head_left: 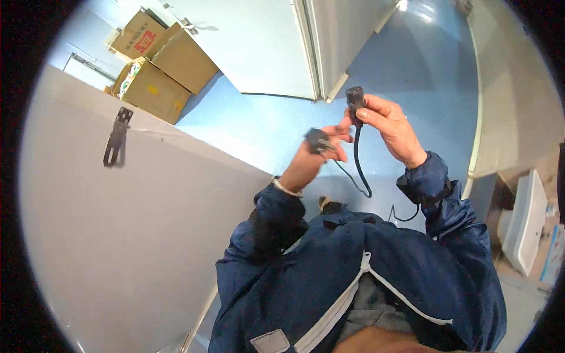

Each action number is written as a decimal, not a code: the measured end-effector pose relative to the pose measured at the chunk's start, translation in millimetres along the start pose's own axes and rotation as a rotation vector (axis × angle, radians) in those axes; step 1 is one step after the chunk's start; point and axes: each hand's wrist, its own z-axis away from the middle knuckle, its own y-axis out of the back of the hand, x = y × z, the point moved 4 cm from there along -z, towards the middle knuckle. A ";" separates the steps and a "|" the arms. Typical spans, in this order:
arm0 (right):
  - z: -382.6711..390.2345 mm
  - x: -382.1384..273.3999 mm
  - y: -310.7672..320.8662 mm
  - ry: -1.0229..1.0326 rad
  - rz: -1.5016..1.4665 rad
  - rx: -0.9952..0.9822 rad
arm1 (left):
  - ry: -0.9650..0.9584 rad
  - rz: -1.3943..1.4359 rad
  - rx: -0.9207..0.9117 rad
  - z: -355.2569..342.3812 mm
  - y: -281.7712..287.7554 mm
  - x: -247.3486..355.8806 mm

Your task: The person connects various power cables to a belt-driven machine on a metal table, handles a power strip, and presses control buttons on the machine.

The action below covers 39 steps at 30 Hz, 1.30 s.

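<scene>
My right hand [393,128] pinches a black cord connector [355,96] upright between thumb and fingers. To its lower left, my left hand [305,163] holds a black plug [316,140] with metal pins; its fingertips are slightly blurred. A black cable [358,159] hangs from the connector and loops below both hands, with another stretch of it beside my right sleeve.
Cardboard boxes [159,97] stand at upper left beside a white door [253,47]. A grey panel [141,223] with a black latch [116,136] borders my left; blue floor [432,88] lies ahead. A white basin-like object [524,223] is at right.
</scene>
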 end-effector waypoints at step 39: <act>-656.9 171.4 -363.8 0.137 0.052 -0.934 | -0.559 0.610 1.076 6.7 621.1 71.2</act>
